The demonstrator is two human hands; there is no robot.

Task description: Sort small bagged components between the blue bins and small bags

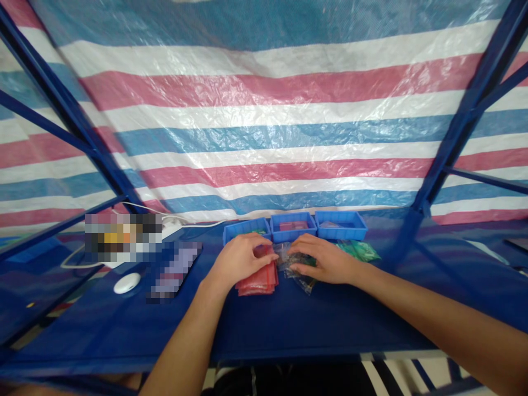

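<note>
My left hand [237, 258] lies over a stack of flat red plastic bags [258, 281], its thumb apart from the curved fingers. Just to the right, my right hand [328, 261] rests over a loose pile of small clear plastic bags [306, 284], thumb and fingers spread. Some dark bits show in or under the clear bags, too small to make out. Green plastic packets [361, 251] lie beyond my right wrist. The fingertips of both hands are partly hidden among the bags.
Three blue bins stand in a row behind my hands: a left bin [225, 236], a middle bin [293, 236] and a right bin [343, 233]. Leftward on the blue table [322, 324] are a blurred phone-like slab [175, 272], a white oval case [127, 283] and a power strip [171, 228] with cables.
</note>
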